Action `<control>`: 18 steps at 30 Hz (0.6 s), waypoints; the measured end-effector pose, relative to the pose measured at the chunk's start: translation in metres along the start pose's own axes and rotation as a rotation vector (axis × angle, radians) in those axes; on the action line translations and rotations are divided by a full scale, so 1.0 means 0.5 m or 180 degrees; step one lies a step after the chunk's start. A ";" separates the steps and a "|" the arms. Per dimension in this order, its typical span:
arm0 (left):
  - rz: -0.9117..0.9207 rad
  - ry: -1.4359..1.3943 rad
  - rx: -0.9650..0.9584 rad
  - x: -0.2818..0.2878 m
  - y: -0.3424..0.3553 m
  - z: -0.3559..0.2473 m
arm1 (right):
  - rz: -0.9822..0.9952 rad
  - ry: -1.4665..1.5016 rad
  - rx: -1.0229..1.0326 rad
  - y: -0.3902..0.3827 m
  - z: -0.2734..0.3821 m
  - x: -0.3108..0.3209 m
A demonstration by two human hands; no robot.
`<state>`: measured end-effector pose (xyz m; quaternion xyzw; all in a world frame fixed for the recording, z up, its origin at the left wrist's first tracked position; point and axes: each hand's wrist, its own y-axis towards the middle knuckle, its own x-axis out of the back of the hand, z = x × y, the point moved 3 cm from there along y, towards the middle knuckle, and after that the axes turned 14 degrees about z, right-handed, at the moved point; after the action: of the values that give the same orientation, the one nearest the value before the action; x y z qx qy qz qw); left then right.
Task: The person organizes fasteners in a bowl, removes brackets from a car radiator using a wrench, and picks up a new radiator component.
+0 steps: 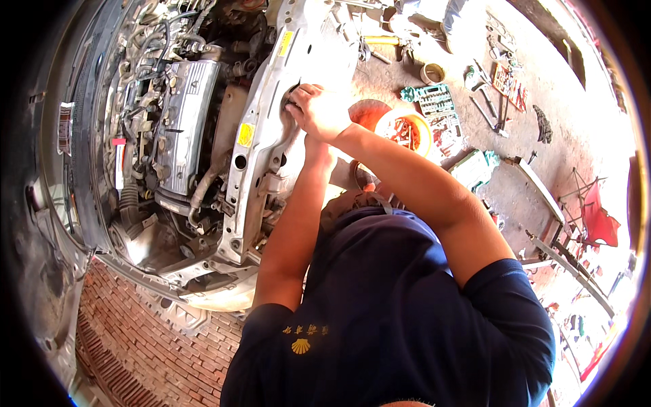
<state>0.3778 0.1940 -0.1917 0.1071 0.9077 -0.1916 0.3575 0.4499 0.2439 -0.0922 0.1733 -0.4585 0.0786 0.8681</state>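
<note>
While the person leans over the car's open front, the right hand (319, 112) lies curled over the edge of the silver front crossmember (261, 146), its fingers closed around something small at a cut-out in the metal; what they grip is hidden under the knuckles. The left hand (315, 146) reaches in just beneath the right wrist and is mostly covered by it, so I cannot tell whether it is open or closed. Both forearms converge on that 1 spot, probably so 1 hand steadies the part as the other works it.

The crossmember is pressed sheet metal, dull and dusty, pierced with round holes and carrying a yellow sticker (245, 134). To its left sits the engine (183, 119) with a ribbed, grey cast cover, ringed by hoses and wiring.

On the far right, the concrete floor (576, 122) holds an orange bowl (405, 129) of small parts, just beside a green socket set tray (434, 100), with loose wrenches (491, 112) further right. Near left, the ground is red brick paving (156, 346).
</note>
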 end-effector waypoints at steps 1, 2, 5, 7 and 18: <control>0.0011 0.0002 0.0006 -0.003 0.002 0.001 | -0.0078 0.0150 -0.0011 -0.001 -0.007 -0.002; 0.0003 0.0010 0.0004 0.000 0.003 0.001 | -0.0082 0.0151 -0.0010 0.000 -0.006 0.002; -0.0008 0.0027 0.0008 0.006 -0.003 0.001 | 0.0107 0.0019 -0.0017 0.001 0.004 0.020; -0.0035 0.0028 -0.0012 0.014 -0.009 -0.004 | 0.0233 -0.0175 -0.0013 0.003 0.024 0.038; -0.0026 0.0109 0.0008 0.028 -0.009 0.009 | 0.0786 0.1109 -0.0383 0.004 0.010 0.010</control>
<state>0.3688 0.1891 -0.2033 0.1071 0.9139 -0.1924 0.3410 0.4484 0.2440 -0.0851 0.0476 -0.3232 0.1856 0.9267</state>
